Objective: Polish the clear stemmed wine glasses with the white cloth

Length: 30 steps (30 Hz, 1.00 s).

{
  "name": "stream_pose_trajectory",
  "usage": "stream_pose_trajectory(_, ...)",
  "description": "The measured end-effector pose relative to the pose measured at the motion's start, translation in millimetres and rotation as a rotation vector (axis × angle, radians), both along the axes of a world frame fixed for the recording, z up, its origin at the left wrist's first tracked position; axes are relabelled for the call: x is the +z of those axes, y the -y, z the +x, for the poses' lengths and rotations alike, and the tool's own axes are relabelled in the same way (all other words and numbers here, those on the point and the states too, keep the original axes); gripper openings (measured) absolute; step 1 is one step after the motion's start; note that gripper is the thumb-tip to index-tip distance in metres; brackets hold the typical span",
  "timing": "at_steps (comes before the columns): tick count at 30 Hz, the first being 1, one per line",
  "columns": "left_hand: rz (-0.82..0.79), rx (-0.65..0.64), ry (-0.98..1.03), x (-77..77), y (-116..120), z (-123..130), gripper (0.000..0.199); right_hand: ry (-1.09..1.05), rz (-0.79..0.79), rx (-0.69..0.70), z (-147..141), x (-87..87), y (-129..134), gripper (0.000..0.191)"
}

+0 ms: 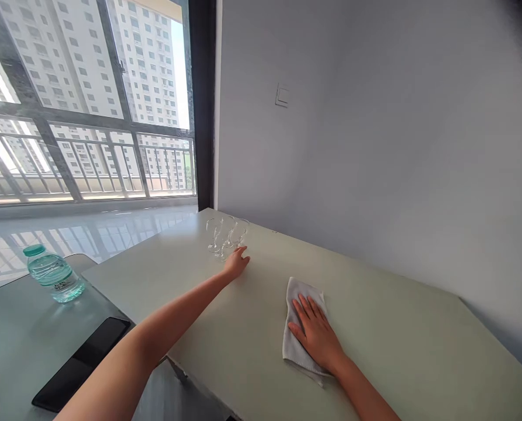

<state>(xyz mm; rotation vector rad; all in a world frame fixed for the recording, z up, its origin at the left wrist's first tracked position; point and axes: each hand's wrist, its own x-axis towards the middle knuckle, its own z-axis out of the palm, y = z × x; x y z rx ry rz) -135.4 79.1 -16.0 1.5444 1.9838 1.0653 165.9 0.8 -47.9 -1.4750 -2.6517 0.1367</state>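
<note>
My left hand reaches far across the pale table, right beside several clear stemmed glasses clustered near its far end. Its thumb and a finger stand apart; the other fingers are partly hidden, and whether they touch a glass is unclear. Under my right hand lies a folded light grey cloth. That hand rests flat on the cloth with the fingers stretched out, not gripping it.
The pale tabletop runs along a grey wall with a switch. On a second, greyish table at left are a teal-capped water bottle and a black phone-like slab. Large windows stand beyond.
</note>
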Motion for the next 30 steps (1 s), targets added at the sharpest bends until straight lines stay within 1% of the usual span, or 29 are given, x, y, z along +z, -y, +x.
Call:
stream_pose_trajectory(5, 0.056, 0.035, 0.05, 4.6, 4, 1, 0.04, -0.003, 0.005, 0.003, -1, 0.4, 1, 0.07)
stream_pose_trajectory(9, 0.172, 0.057, 0.117, 7.3, 26, 6, 0.024, -0.006, 0.011, 0.013, 0, -0.9, 1, 0.069)
stream_pose_trajectory(11, 0.243, 0.147, 0.153, 6.8, 41, 0, 0.02, -0.008, 0.014, 0.016, 1, -2.2, 0, 0.068)
stream_pose_trajectory(14, 0.301, 0.377, 0.203, 3.9, 55, -22, 0.021, -0.012, 0.013, 0.028, 0, -2.7, -1, 0.069)
stream_pose_trajectory(17, 0.287, 0.569, 0.24, -1.3, 55, -49, 0.025, -0.01, -0.004, 0.054, -6, 0.2, -3, 0.069)
stream_pose_trajectory(19, 0.27, 0.625, 0.252, -5.8, 50, -60, 0.028, -0.011, -0.027, 0.087, -17, 3.4, -4, 0.069)
stream_pose_trajectory(21, 0.263, 0.631, 0.246, -10.1, 44, -65, 0.03, -0.014, -0.063, 0.158, -32, 6.9, -5, 0.07)
stream_pose_trajectory(25, 0.247, 0.575, 0.201, -15.5, 37, -64, 0.034, -0.042, -0.136, 0.331, -70, 13.8, -14, 0.071)
stream_pose_trajectory(27, 0.234, 0.551, 0.186, -16.7, 37, -63, 0.035, -0.055, -0.161, 0.349, -88, 17.0, -25, 0.071)
stream_pose_trajectory(30, 0.218, 0.54, 0.182, -17.5, 39, -65, 0.034, -0.053, -0.171, 0.302, -105, 20.5, -51, 0.072)
